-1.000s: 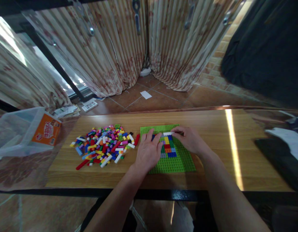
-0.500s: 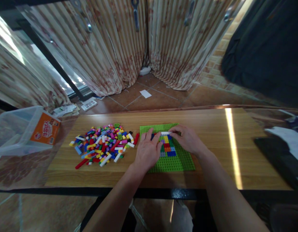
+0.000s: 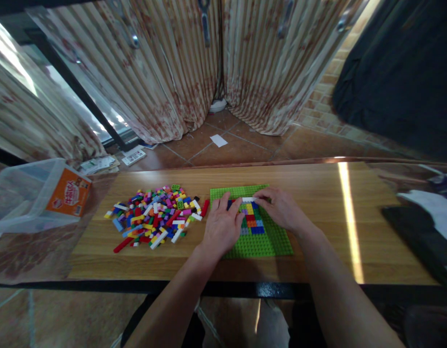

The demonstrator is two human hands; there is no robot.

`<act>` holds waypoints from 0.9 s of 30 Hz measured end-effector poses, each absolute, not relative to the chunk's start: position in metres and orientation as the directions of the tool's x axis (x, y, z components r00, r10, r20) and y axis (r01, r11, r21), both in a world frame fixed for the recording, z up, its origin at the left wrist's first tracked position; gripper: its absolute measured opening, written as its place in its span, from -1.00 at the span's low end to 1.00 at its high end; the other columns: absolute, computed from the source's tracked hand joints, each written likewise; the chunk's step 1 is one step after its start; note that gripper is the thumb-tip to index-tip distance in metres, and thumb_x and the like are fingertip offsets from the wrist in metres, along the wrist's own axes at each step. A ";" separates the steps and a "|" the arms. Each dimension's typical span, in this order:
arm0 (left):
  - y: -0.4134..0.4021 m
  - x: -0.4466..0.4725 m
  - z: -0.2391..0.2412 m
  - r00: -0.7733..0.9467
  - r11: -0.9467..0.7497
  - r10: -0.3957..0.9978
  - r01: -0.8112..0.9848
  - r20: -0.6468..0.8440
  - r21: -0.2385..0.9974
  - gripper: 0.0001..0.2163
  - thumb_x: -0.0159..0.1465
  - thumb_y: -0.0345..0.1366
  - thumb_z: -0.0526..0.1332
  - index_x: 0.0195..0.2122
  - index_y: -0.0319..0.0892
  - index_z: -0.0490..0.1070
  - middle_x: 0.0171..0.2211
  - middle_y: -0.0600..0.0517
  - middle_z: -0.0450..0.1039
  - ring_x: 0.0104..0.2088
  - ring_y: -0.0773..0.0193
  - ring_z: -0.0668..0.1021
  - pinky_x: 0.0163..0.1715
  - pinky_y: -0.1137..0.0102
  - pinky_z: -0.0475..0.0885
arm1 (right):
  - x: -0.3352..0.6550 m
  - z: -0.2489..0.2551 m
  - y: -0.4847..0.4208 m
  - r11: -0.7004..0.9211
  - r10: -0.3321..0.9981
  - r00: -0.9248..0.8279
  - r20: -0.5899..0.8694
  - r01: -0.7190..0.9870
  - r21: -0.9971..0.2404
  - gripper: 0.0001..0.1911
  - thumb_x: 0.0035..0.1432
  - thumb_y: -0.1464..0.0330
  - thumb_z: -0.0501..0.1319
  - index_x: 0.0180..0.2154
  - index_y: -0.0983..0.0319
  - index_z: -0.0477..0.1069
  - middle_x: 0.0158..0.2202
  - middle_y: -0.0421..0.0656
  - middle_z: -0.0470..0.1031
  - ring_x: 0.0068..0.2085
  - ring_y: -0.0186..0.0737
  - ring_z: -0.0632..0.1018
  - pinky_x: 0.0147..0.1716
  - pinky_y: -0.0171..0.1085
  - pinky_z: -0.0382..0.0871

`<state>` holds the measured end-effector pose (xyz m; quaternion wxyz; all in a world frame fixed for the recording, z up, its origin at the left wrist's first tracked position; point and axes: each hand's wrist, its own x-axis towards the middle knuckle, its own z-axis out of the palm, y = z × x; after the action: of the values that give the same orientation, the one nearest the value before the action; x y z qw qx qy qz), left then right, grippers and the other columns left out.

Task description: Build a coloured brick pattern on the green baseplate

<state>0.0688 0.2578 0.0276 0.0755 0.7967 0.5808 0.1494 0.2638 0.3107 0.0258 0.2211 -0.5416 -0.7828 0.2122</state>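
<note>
Head view is showing both hands resting on the green baseplate (image 3: 267, 244) in the middle of the wooden table (image 3: 318, 193). The left hand (image 3: 221, 227) is lying flat with fingers spread, pressing the plate's left side down. The right hand (image 3: 281, 209) is pinching a white brick (image 3: 248, 199) at the far edge of the coloured brick patch (image 3: 253, 222). Compared with a second ago, hardly anything is moving: the hands are staying in the same grip and the white brick is sitting at the same spot, which suggests it is being pressed home rather than carried. The loose brick pile (image 3: 154, 217) is lying just left of the plate, near the left hand. A clear plastic bin (image 3: 31, 193) is standing at the table's left end. Bare wood is lying open to the right of the plate and along the near edge.
</note>
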 end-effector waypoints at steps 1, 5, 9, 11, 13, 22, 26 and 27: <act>0.258 0.069 0.028 0.281 -0.315 0.948 0.903 0.152 0.293 -0.61 0.40 -0.19 0.06 0.20 -0.17 0.36 0.22 -0.20 0.25 0.13 -0.04 0.33 0.17 0.06 0.29 | 0.264 0.026 0.311 0.323 0.942 -0.316 0.115 0.756 -0.570 -0.80 0.24 0.36 0.15 -0.28 0.18 0.57 -0.21 -0.09 0.61 -0.15 -0.11 0.56 -0.08 -0.16 0.36; 0.258 0.069 0.027 0.285 -0.318 0.947 0.902 0.151 0.292 -0.61 0.39 -0.20 0.06 0.20 -0.17 0.36 0.23 -0.20 0.24 0.14 -0.04 0.34 0.17 0.05 0.29 | 0.263 0.028 0.310 0.315 0.944 -0.312 0.107 0.757 -0.572 -0.80 0.24 0.36 0.15 -0.27 0.19 0.57 -0.21 -0.08 0.61 -0.15 -0.13 0.55 -0.09 -0.17 0.35; 0.257 0.068 0.027 0.276 -0.312 0.948 0.898 0.157 0.311 -0.61 0.40 -0.19 0.05 0.20 -0.16 0.35 0.24 -0.18 0.24 0.14 -0.03 0.34 0.17 0.06 0.28 | 0.265 0.035 0.305 0.271 0.959 -0.267 0.099 0.754 -0.598 -0.80 0.22 0.33 0.16 -0.27 0.19 0.57 -0.26 -0.12 0.62 -0.21 -0.16 0.56 -0.16 -0.20 0.36; 0.257 0.068 0.027 0.266 -0.308 0.949 0.893 0.167 0.328 -0.61 0.40 -0.19 0.05 0.20 -0.15 0.34 0.24 -0.17 0.24 0.15 -0.03 0.34 0.17 0.06 0.28 | 0.268 0.036 0.302 0.239 0.970 -0.219 0.107 0.760 -0.605 -0.80 0.21 0.31 0.17 -0.26 0.19 0.57 -0.28 -0.14 0.62 -0.25 -0.17 0.56 -0.21 -0.21 0.36; 0.256 0.068 0.027 0.258 -0.303 0.951 0.888 0.172 0.345 -0.61 0.40 -0.19 0.05 0.20 -0.17 0.34 0.24 -0.18 0.24 0.15 -0.03 0.33 0.18 0.06 0.27 | 0.269 0.036 0.299 0.219 0.976 -0.184 0.119 0.774 -0.594 -0.80 0.20 0.30 0.17 -0.28 0.19 0.56 -0.31 -0.14 0.62 -0.29 -0.17 0.56 -0.26 -0.22 0.35; 0.252 0.073 0.030 0.257 -0.293 0.955 0.884 0.146 0.364 -0.60 0.37 -0.21 0.09 0.21 -0.14 0.33 0.28 -0.17 0.18 0.14 -0.03 0.32 0.17 0.06 0.25 | 0.258 0.035 0.282 0.078 0.995 -0.033 0.091 0.829 -0.553 -0.83 0.17 0.28 0.20 -0.32 0.16 0.56 -0.40 -0.16 0.61 -0.39 -0.18 0.55 -0.38 -0.24 0.30; 0.252 0.074 0.030 0.253 -0.282 0.959 0.886 0.127 0.367 -0.59 0.37 -0.20 0.09 0.22 -0.14 0.32 0.29 -0.17 0.16 0.16 -0.04 0.30 0.20 0.06 0.23 | 0.254 0.035 0.277 0.049 0.998 -0.026 0.049 0.829 -0.557 -0.83 0.16 0.26 0.22 -0.33 0.16 0.57 -0.40 -0.15 0.61 -0.39 -0.18 0.55 -0.36 -0.23 0.30; 0.252 0.074 0.030 0.252 -0.281 0.960 0.887 0.126 0.367 -0.59 0.37 -0.21 0.09 0.22 -0.14 0.32 0.29 -0.17 0.16 0.17 -0.04 0.30 0.20 0.06 0.23 | 0.253 0.035 0.277 0.046 0.999 -0.027 0.041 0.827 -0.561 -0.82 0.16 0.25 0.22 -0.32 0.16 0.57 -0.39 -0.15 0.61 -0.39 -0.18 0.56 -0.36 -0.23 0.30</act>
<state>0.0740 0.2519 0.0300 0.1110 0.7833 0.5892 0.1642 0.2533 0.2766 0.0350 0.2189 -0.6621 -0.6892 0.1967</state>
